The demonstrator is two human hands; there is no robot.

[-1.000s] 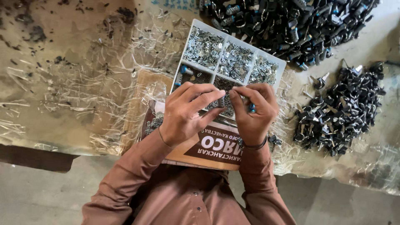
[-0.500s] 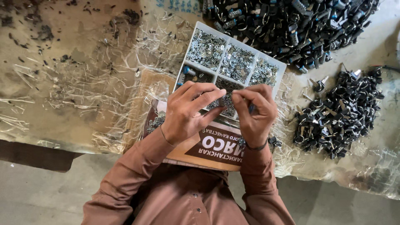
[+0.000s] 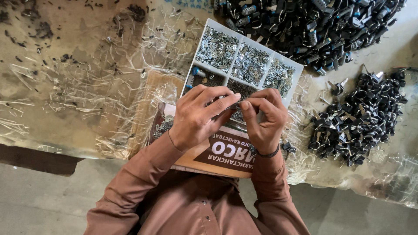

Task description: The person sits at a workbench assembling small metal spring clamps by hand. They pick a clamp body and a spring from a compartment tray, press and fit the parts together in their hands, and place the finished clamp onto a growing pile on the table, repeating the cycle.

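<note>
My left hand and my right hand meet fingertip to fingertip over a white compartment tray filled with small metal parts. Between the pinched fingers sits a tiny metal piece, mostly hidden by the fingers. The tray rests tilted on a cardboard box with brown and orange print, which lies against my body at the table's near edge. Both sleeves are rust brown.
A big heap of black and blue parts fills the far right. A smaller pile of black ring-shaped parts lies to the right of my hands. Crinkled clear plastic sheet covers the stained tabletop. Concrete floor shows below.
The hands have stayed together over the tray, with only slight finger shifts; the blue tip seen at the right fingers a second ago is no longer visible.
</note>
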